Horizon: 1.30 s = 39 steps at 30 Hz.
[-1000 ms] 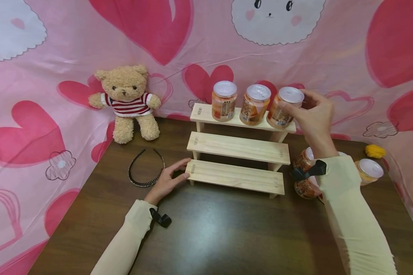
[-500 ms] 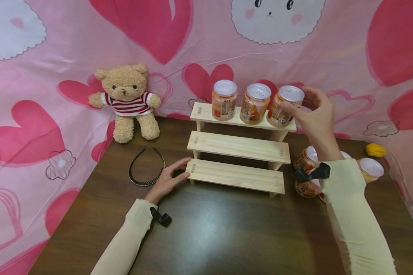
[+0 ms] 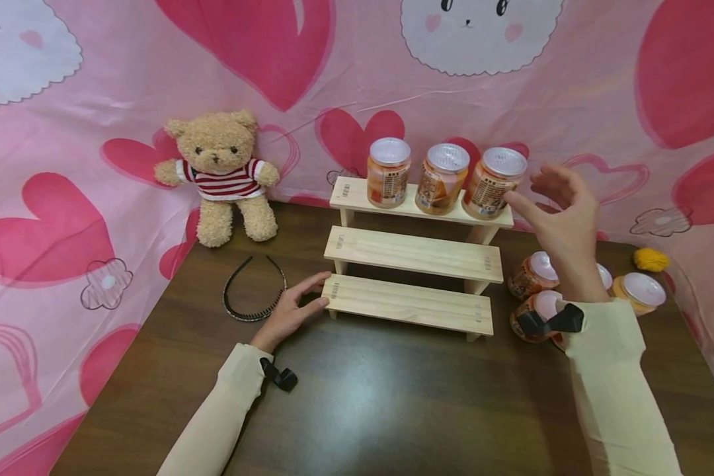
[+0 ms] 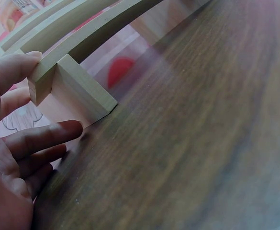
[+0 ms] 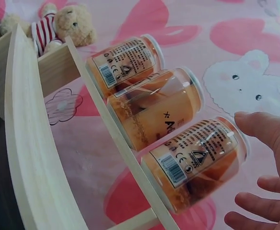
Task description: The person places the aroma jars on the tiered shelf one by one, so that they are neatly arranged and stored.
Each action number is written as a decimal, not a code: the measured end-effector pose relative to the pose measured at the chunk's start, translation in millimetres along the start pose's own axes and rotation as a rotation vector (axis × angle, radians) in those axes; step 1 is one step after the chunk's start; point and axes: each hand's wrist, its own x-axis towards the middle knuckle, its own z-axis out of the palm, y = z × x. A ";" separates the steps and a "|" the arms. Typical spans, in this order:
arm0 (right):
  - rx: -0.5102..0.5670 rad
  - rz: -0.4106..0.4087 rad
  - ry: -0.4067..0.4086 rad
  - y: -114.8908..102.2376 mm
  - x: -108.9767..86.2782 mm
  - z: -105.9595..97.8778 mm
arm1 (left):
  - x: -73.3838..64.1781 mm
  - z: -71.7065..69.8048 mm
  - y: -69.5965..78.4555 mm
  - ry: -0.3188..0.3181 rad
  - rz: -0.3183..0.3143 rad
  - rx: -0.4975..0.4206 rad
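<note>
A wooden three-step display stand [image 3: 410, 254] is on the dark table. My left hand [image 3: 291, 307] holds the left end of its lowest step between thumb and a finger; the other fingers [image 4: 39, 139] are loose beneath. On the top step stand three upright clear cans with orange contents and white lids: a left can [image 3: 389, 173], a middle can [image 3: 442, 180] and a right can [image 3: 494, 184]. My right hand [image 3: 565, 225] is just right of the right can, thumb and fingers spread, holding nothing. A small gap shows between them in the right wrist view [image 5: 269, 167].
Several more cans [image 3: 534, 274] are grouped on the table right of the stand, partly behind my right wrist. Yellow yarn [image 3: 650, 259] lies farther right. A headband [image 3: 244, 314] and a teddy bear [image 3: 223, 178] are at left. A pink printed cloth [image 3: 357, 79] hangs behind.
My right hand has let go of the right can and moved off to the right, its fingers spreading. The can stays on the top step. My left hand has kept its place.
</note>
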 end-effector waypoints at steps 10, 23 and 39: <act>0.203 -0.007 0.076 13.1 -19.6 -19.5 | -0.3 -0.1 -0.7 0.007 0.001 0.011; 0.266 -0.041 0.151 31.3 -44.5 -43.5 | -0.3 0.0 -0.2 -0.001 -0.004 -0.005; 0.290 0.018 0.241 59.3 -66.8 -72.8 | -0.6 -0.4 1.0 -0.003 -0.011 -0.009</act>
